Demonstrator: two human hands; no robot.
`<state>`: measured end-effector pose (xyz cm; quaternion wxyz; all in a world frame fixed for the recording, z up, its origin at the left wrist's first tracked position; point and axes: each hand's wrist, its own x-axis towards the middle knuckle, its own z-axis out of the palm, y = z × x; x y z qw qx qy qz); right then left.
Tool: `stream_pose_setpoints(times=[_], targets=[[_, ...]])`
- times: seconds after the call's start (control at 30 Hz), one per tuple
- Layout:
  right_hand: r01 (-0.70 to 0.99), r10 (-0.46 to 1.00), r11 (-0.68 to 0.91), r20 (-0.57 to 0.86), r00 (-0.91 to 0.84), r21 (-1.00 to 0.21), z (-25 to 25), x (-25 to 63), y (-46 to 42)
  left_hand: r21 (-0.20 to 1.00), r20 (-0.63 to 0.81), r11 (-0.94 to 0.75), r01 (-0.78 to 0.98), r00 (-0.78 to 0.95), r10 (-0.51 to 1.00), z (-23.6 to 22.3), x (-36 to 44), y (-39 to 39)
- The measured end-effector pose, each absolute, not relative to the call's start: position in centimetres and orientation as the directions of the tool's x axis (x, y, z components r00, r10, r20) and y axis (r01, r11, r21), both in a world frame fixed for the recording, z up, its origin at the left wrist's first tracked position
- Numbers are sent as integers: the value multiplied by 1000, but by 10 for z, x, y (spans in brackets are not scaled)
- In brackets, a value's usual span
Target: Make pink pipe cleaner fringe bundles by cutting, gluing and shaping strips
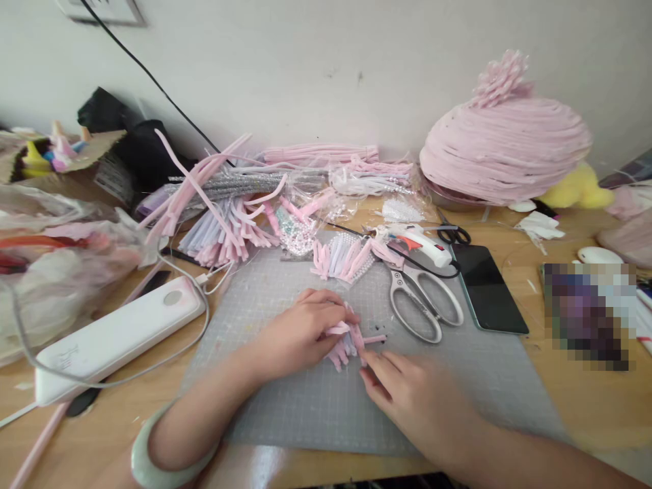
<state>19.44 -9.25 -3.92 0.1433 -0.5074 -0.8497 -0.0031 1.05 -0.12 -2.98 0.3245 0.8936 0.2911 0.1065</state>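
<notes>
A small pink-and-lilac bundle (343, 354) was held low over the mid. of the grey mat (285, 418), betw. both hands. It was gripped by the left hand (310, 329), fingers curled over the top; its near right edge was met by the fingertips of the right hand (407, 380), but w/ the blur it can't be told whether anything was pinched there. Judged by looks, the work was approx. halfway: short lengths were already grouped side by side, yet ends were uneven & one pink strip (375, 338) was left jutting out to the right. Whether any beads were fixed on it couldn't be made out. A similar beaded piece (333, 257), seemingly further along, was laid just beyond, at the mat's far edge. Nearby, big scissors (415, 299) were set on the mat, handles toward the right hand, so elbow room on that side was somewhat cut; glue gun (428, 248) & phone (489, 288) were placed past them. The far side was crowded w/ a stem pile (219, 238), bead bags (296, 238), etc. At left, a power bank (122, 339) was looped by a cable (207, 314), near the left forearm, where a snag seemed poss.
</notes>
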Motion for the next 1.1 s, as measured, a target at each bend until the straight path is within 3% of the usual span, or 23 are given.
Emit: stream_pose_setpoints(times=[0.23, 0.53, 0.87, 0.97, 1.1], targets=[[864, 846, 483, 328, -420, -142, -40, 196, -92, 595, 73, -682, 425, 817, 572, -32, 9, -2], [864, 861, 479, 274, -428, -157, -42, 194, -94, 561, 95, -713, 420, 823, 560, -30, 9, -1], [856, 939, 316, 9, -343, -409, -35, 195, -89, 609, 41, -635, 476, 780, 625, -24, 10, -5], [836, 945, 247, -71, -320, -490, -28, 197, -84, 668, 69, -584, 460, 744, 665, -22, 9, -6], [801, 958, 188, -71, -276, -569, -22, 197, -79, 871, 81, -329, 364, 554, 828, -21, 7, -9]])
